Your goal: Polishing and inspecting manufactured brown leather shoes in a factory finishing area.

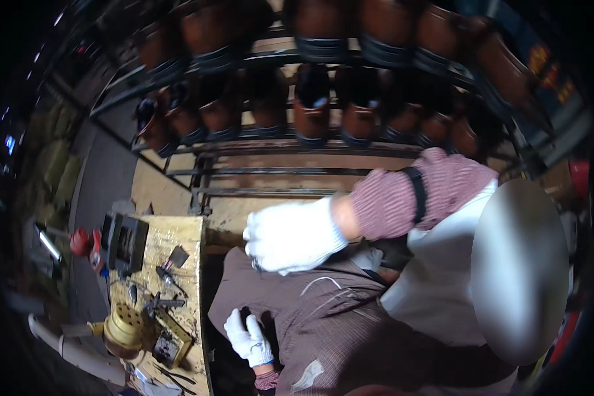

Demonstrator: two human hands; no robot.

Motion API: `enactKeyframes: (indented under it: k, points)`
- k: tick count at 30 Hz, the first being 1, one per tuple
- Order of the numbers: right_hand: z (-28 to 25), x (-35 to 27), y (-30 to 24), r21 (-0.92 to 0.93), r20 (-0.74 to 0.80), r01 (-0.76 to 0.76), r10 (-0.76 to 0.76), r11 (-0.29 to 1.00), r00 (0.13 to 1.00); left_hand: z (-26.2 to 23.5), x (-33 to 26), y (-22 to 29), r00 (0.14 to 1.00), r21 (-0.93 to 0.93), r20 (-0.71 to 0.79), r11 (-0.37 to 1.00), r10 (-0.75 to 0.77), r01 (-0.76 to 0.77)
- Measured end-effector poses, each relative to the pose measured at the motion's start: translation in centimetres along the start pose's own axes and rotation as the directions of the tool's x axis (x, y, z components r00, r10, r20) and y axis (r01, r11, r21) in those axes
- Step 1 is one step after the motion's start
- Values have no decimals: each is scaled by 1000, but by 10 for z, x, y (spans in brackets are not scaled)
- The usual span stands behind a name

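Brown boots [311, 120], rack [270, 171], workbench [193, 257], empty L fingers [233, 323] parted, R fingers [255, 235] curled, hold unclear

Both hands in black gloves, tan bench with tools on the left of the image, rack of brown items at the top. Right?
No, glove colour is off: the head view shows white gloves on both the left hand and right hand. The tan bench with tools and rack of brown items stand as stated.
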State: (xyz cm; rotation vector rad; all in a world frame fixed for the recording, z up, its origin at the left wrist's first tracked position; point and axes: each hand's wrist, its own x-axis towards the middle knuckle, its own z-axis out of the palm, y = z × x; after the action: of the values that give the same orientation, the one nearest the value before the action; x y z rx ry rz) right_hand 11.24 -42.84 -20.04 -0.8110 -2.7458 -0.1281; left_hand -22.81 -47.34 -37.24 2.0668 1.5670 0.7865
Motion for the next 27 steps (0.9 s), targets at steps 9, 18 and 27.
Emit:
enactKeyframes:
  k: [9,18,27]
  points:
    - [-136,-283,-115,-534,-566,-807,816,-252,119,-35,-6,33,997,-50,55,997,55,-52]
    - [-141,-409,-129,-554,-496,-663,840,-503,-222,-66,52,113,813,126,40,805,580,-580]
    - [-107,-355,-136,-150,-398,-950,897,-273,-195,-70,11,98,820,-1,25,820,572,-572]
